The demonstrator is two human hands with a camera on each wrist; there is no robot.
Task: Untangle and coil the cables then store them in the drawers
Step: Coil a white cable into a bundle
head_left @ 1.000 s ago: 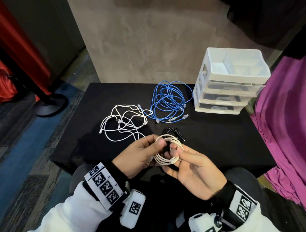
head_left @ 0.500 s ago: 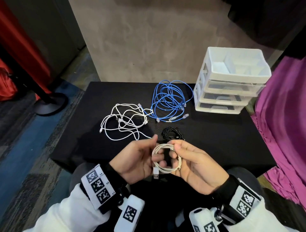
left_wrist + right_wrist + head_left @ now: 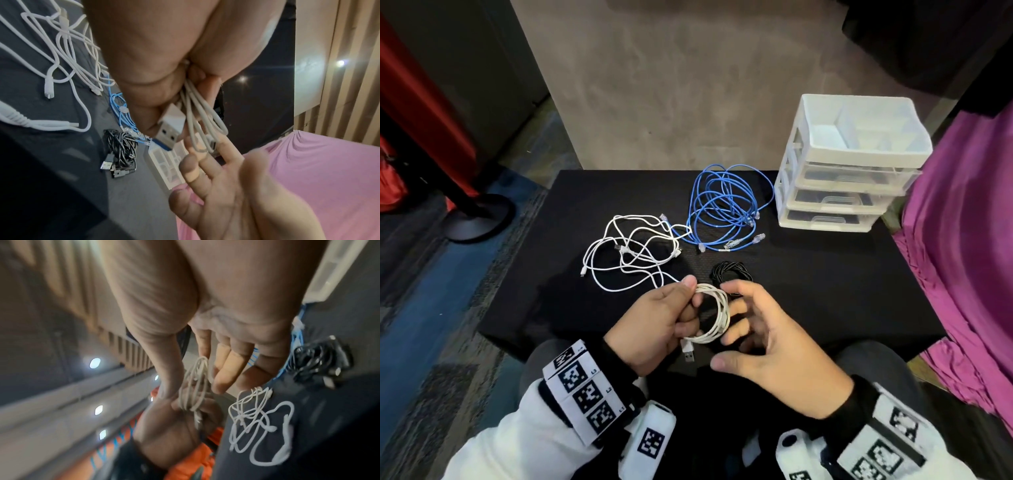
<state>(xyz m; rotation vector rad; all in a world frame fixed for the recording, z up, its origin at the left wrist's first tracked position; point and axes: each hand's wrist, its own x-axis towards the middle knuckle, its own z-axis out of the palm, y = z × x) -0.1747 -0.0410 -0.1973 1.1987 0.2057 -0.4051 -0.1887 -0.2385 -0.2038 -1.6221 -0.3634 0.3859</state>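
A: What's on the desk?
B: Drawers at the far right corner, blue cable beside them, white tangle mid-desk, black coil nearer.
A: And the hands?
B: Left hand pinches a white coil over the near edge; right hand is spread, seemingly just off it.
A: Next?
B: Probably tuck the plug, then stow it.

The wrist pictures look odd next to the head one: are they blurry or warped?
The right wrist view is smeared by motion, so the black cable bundle looks soft; the left wrist view is sharper on the USB plug, though the right hand near the lens is soft; both bend straight lines; the head view is crisp, only slightly curved at its edges.
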